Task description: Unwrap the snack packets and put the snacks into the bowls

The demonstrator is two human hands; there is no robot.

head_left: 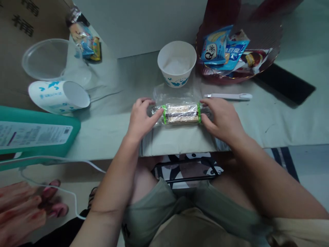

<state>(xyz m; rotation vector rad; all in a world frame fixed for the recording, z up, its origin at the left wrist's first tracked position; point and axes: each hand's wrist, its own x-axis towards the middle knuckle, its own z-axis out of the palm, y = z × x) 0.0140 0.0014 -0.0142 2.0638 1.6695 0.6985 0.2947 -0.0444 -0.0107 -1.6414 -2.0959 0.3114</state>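
A clear-wrapped snack pack (182, 114) with green stripes at both ends lies on the pale table (269, 120) near its front edge. My left hand (141, 118) pinches the pack's left end between thumb and fingers. My right hand (223, 118) grips the right end the same way. A loose clear plastic film (174, 93) lies just behind the pack.
A white paper bowl (177, 63) stands behind the pack. Right of it, a dark red basket (221, 78) holds snack packets, with a white pen-like tool (228, 96) in front. At left are a tipped paper cup (59, 96), a clear lid (48, 58) and a teal box (38, 135). Another person's hand (23, 212) shows at bottom left.
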